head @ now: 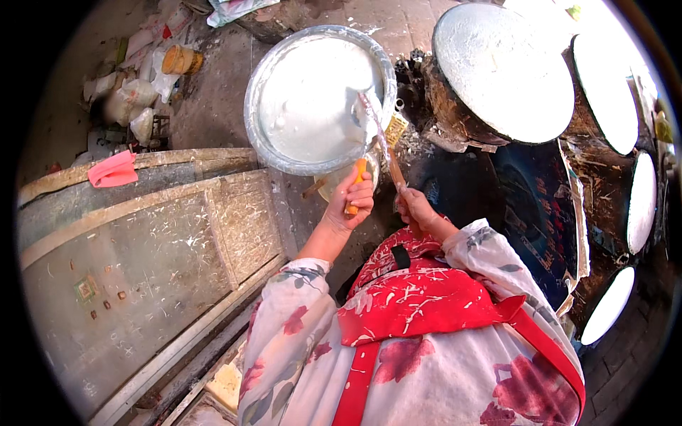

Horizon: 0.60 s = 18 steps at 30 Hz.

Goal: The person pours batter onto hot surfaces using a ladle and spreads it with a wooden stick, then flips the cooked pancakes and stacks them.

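Observation:
A large round basin [253,114] holds a white, batter-like liquid [314,90]. My left hand [350,196] is closed around the orange handle [360,168] of a tool whose metal end reaches over the basin's near rim; its head is hard to make out against the white. My right hand [418,206] grips a long wooden stick [394,166], its upper part coated in white. The stick slants up along the basin's right side, and its tip lies over the liquid. Below the rim, a pale container [333,186] is partly hidden behind my left hand.
Several round, white-topped griddles [503,74] curve along the right on dark, crusted supports. At left stands a worn board-topped structure [144,287] with a pink cloth [113,169] over its rail. A yellow bucket [181,59] and plastic bags [139,93] lie beyond.

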Motion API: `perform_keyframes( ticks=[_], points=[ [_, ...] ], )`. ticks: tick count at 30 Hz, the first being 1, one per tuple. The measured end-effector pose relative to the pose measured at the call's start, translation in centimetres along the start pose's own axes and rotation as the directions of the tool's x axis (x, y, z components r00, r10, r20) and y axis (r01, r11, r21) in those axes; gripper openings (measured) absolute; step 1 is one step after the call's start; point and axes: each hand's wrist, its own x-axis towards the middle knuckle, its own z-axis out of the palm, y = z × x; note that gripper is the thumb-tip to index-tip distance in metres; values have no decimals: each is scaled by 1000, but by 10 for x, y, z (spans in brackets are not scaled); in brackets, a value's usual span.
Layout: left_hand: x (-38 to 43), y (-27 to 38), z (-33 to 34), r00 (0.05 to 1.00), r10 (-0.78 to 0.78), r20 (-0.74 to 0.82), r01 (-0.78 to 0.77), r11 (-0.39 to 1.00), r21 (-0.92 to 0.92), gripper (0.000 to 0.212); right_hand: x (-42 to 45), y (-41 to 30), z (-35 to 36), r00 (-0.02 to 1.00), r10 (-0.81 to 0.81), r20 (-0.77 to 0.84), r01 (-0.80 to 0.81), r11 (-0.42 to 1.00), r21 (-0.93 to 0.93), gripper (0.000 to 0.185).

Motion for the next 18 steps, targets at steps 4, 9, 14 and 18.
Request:
perform_keyframes(
  ticks=[4, 9, 14, 18],
  points=[
    [-36, -19, 40, 987, 48, 155, -28, 991, -132, 25, -21, -10, 30, 996, -20, 82, 15, 998, 68, 40],
    [-102, -27, 106, 907, 66, 416, -84, 996, 24, 30, -40, -64, 93, 934, -261, 242, 273, 962, -14, 37],
    [-140, -22, 127, 699, 35, 714, -298, 922, 247, 34, -79, -134, 160, 805, -474, 356, 574, 775, -264, 37],
    [-127, 5, 80, 680, 257, 687, -385, 922, 36, 33, -90, -133, 166, 532, -706, 468, 779, 191, -597, 32]
  ],
)
